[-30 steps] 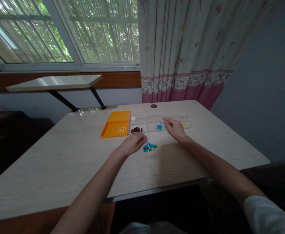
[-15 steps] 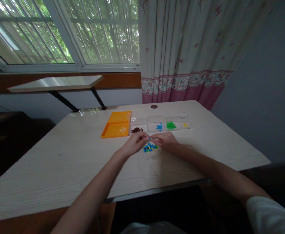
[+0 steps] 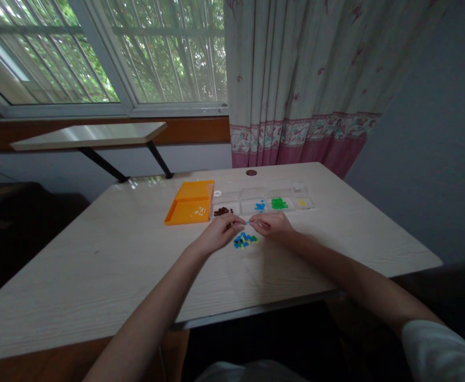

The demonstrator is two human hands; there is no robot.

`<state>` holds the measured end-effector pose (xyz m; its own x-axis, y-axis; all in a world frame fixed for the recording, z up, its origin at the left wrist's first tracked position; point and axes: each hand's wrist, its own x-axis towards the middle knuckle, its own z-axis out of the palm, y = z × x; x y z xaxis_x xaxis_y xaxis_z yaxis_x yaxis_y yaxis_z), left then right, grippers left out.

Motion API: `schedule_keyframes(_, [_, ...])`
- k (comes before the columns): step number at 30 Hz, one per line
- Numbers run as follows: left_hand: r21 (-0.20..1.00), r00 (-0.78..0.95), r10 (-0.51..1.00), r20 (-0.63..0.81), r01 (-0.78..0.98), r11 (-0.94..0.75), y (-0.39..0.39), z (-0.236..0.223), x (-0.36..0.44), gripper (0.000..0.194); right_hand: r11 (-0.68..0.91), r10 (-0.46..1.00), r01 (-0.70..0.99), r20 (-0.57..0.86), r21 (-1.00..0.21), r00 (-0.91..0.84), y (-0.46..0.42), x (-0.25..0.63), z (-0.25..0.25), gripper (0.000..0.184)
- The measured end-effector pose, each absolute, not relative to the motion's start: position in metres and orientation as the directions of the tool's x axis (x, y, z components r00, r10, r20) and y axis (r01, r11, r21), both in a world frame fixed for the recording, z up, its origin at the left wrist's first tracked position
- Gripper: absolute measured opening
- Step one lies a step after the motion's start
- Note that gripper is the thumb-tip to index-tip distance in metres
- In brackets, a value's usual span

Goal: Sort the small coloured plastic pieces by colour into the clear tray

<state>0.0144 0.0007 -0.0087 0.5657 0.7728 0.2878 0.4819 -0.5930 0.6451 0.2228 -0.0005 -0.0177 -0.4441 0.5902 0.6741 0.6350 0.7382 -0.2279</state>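
My left hand (image 3: 221, 229) and my right hand (image 3: 274, 225) meet above the table, fingertips a small gap apart. Between them shows a tiny blue piece (image 3: 248, 222), pinched at the tips of my right fingers. My left fingers are pressed together; whether they hold anything is too small to make out. Just below the hands lies a loose cluster of small blue, green, yellow and dark pieces (image 3: 245, 241). Beyond my hands, clear compartment boxes hold brown pieces (image 3: 221, 211), blue pieces (image 3: 260, 205), green pieces (image 3: 279, 203) and yellow pieces (image 3: 302, 202).
An open orange case (image 3: 181, 211) with white pieces (image 3: 200, 211) stands left of the clear boxes. A raised shelf (image 3: 93, 135) on black legs is at the table's back left. The pale wooden table (image 3: 129, 254) runs to a curtain (image 3: 296, 106) and window.
My fingertips have drawn slightly apart, with the blue piece now showing by my right fingers. The cluster and the boxes stay where they were.
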Motion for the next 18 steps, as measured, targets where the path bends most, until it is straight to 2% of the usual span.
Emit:
schedule_keyframes(6, [0.514,0.677,0.686,0.268,0.502,-0.696,0.001,-0.008,0.008,0.025,0.645,0.561,0.716,0.802,-0.267,-0.205,0.007,0.242,-0.005,0.026])
schedule_keyframes(13, [0.424,0.714,0.668,0.209,0.550,-0.720,0.000,-0.007,0.006,0.026,0.619,0.577,0.730,0.799,-0.291,-0.171,0.011,0.248,-0.006,0.026])
schedule_keyframes(18, [0.403,0.697,0.689,0.199,0.583,-0.706,0.001,-0.007,0.005,0.022,0.612,0.604,0.724,0.779,-0.319,-0.168,0.012,0.250,-0.006,0.027])
